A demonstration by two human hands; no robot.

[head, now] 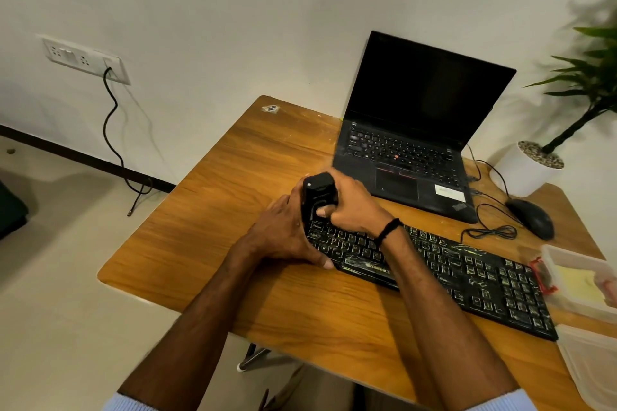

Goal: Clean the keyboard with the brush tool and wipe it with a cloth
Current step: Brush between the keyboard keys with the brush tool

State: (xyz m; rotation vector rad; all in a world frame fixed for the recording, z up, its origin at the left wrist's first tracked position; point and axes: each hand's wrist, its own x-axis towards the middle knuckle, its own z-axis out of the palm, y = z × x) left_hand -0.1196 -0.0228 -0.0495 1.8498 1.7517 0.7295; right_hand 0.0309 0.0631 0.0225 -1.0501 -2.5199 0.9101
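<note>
A black keyboard [467,274] with pale worn key legends lies slantwise across the wooden desk [233,210]. My right hand [354,207] is wrapped around a black brush tool [317,197], held upright over the keyboard's left end; its brush end is hidden behind my fingers. My left hand [287,237] grips the keyboard's left edge, thumb on the front rim near the space bar. A yellow cloth [577,284] lies inside a clear plastic box [567,260] at the right.
An open black laptop [410,143] stands behind the keyboard. A black mouse [531,218] with a coiled cable and a potted plant [531,167] sit at the back right. A clear lid [591,364] rests at the desk's right front edge.
</note>
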